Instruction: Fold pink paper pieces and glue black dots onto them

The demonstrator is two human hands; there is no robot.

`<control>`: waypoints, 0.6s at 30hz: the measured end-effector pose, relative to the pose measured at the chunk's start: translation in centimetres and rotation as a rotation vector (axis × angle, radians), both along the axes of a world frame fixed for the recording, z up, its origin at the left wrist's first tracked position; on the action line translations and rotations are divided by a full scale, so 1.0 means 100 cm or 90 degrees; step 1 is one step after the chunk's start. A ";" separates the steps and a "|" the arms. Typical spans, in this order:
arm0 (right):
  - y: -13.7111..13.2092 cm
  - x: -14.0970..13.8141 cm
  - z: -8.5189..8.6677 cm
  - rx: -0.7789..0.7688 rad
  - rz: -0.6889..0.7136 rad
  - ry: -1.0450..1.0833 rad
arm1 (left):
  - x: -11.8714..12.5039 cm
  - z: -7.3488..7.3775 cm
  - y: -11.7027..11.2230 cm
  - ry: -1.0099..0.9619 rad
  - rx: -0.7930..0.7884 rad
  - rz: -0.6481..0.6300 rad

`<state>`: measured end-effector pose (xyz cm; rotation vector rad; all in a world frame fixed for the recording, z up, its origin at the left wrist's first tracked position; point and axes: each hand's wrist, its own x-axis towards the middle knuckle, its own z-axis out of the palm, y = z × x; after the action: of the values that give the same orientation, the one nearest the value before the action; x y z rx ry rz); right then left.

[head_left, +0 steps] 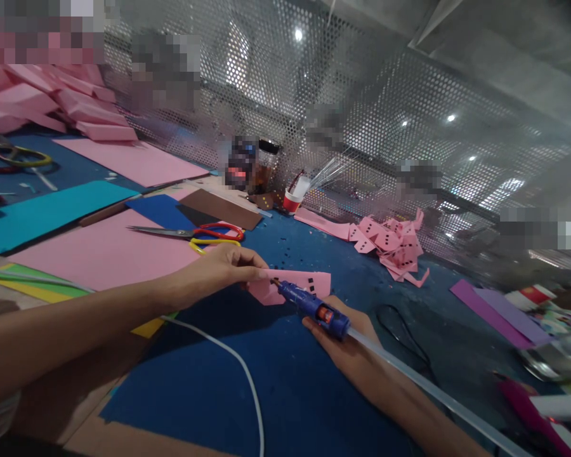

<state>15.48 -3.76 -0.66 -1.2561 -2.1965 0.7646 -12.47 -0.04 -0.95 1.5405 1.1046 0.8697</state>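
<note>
My left hand [228,266] pinches the left end of a small pink paper cutout [321,284] marked with black squares, holding it over the blue table. My right hand [347,330] is wrapped round a blue hot glue gun [309,303], and a long clear glue stick [409,374] runs out of its back end. The gun's nozzle points left and is at the pink paper close to my left fingertips; whether it touches cannot be made out. Behind my left hand lie open scissors [171,233] with red and yellow handles, on a pink sheet [105,251].
A pile of pink cutouts with black squares [387,241] lies at the back right, near a red and white cup [292,200]. Folded pink paper [66,101] is heaped at the far left. A white cord [240,362] crosses the front. Perforated metal [266,82] stands behind.
</note>
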 end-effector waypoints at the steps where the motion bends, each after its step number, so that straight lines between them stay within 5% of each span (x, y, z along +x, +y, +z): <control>1: 0.001 0.000 -0.001 0.006 0.000 -0.004 | 0.000 0.000 0.000 0.000 0.001 0.001; 18: -0.002 0.002 0.001 0.051 0.004 0.004 | 0.000 0.000 0.002 0.002 0.011 0.020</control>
<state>15.66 -3.96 -0.61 -1.2070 -2.2048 0.6750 -12.47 0.15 -0.99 1.5427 1.1294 0.9000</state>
